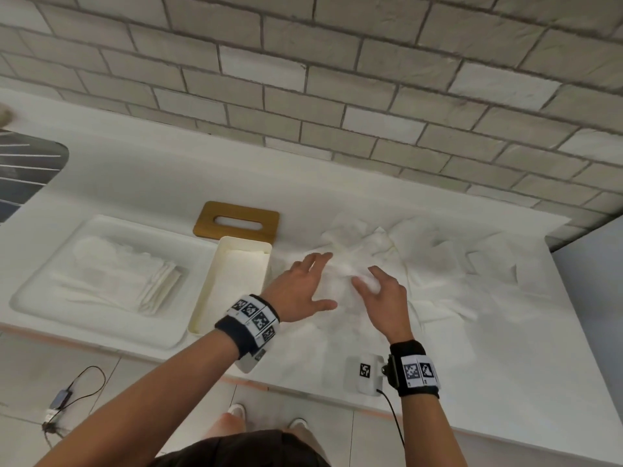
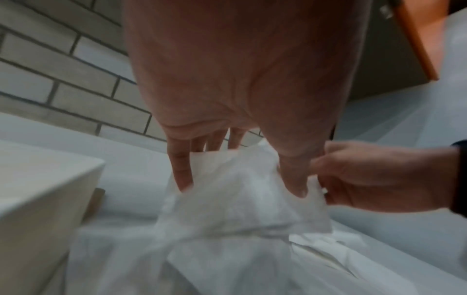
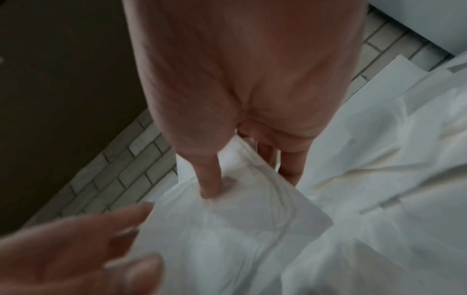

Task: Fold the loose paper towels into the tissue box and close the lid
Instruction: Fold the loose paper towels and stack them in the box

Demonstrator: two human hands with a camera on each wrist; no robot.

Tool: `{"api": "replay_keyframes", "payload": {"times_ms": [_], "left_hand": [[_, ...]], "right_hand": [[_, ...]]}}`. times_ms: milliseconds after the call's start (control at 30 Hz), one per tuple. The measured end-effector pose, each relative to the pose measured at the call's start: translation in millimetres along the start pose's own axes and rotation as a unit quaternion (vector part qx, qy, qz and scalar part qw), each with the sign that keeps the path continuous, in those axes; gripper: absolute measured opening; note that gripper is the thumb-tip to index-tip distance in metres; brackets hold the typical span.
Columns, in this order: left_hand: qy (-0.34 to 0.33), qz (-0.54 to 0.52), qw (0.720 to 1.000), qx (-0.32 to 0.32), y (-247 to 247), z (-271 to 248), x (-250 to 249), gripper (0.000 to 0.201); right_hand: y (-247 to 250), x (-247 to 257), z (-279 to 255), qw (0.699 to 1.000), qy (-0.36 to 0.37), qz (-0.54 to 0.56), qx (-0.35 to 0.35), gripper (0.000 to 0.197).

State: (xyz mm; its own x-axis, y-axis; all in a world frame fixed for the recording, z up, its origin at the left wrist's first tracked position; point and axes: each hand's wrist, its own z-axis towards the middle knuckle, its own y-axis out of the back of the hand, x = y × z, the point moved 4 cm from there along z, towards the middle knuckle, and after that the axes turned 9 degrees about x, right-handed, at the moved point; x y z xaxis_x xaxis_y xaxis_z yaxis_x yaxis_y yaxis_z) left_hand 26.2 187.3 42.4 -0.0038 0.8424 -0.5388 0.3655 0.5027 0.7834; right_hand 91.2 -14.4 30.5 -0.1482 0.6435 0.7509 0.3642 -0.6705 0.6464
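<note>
- White counter [image 1: 168,176] with a pale brick wall [image 1: 337,62] behind it, pretty washed out, so the white stuff kind of blends together.
- Tissue box [image 1: 205,298] sits open on the counter, cream-coloured, long side running near to far. Looks like white paper is already lying inside, though it's hard to make out how much.
- Its wooden lid [image 1: 236,220] with the oval slot lies flat just behind the far end of the box, so it's off.
- Loose paper towels [image 1: 421,264] are spread in a crumpled heap right of the box, covering a good chunk of the counter out to the right side.
- Left hand [image 1: 300,289] is over the near-left part of that heap, just right of the box, fingers spread and mostly straight. In the left wrist view the fingertips [image 2: 180,175] and thumb reach down into a raised bit of towel [image 2: 235,189]; fingers look straight rather than curled around it.
- Right hand [image 1: 379,293] is right next to it, a bit to the right, thumb and fingers clamped on that same raised towel. Right wrist view shows the thumb [image 3: 209,179] pressed on the sheet with fingers behind it.
- Left of the box there's a white tray [image 1: 40,281] holding a stack of folded white towels [image 1: 158,288].
- Dark striped thing [image 1: 27,170] pokes in at the far left edge, can't tell what it is.
- Both wrists wear black bands with checkered tags [image 1: 256,315].
</note>
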Motion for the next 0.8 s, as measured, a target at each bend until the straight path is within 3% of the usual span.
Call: {"api": "replay_keyframes", "payload": {"times_ms": [67,200,367,467,567,667,800], "left_hand": [[-0.008,-0.051,0.998,-0.022,-1.9,14.2,-5.1,0.097],[-0.055,-0.100,0.986,-0.120,21.8,24.4,-17.4,0.059],[-0.027,-0.091,0.984,-0.151,53.0,21.1,-13.4,0.029],[-0.003,-0.142,0.977,-0.161,68.3,6.9,0.3,0.033],[-0.041,-0.263,0.952,-0.151,80.7,-13.9,3.3,0.019],[-0.066,-0.358,0.916,-0.170,94.4,-35.7,13.1,0.023],[-0.056,-0.346,0.908,-0.229,108.0,-58.1,48.1,0.054]], "right_hand": [[12.7,11.6,0.4,0.999,0.031,0.023,0.013,0.019],[37.8,28.3,1.7,0.994,0.099,0.046,0.025,0.022],[57.2,51.5,6.1,0.982,0.134,0.128,-0.039,0.015],[52.2,59.7,10.7,0.974,0.094,0.201,-0.046,0.032],[41.2,69.5,12.7,0.970,0.099,0.215,-0.047,0.026],[27.0,96.9,15.7,0.971,0.133,0.197,-0.018,0.024],[8.3,127.3,27.7,0.972,0.131,0.195,-0.020,0.033]]}}
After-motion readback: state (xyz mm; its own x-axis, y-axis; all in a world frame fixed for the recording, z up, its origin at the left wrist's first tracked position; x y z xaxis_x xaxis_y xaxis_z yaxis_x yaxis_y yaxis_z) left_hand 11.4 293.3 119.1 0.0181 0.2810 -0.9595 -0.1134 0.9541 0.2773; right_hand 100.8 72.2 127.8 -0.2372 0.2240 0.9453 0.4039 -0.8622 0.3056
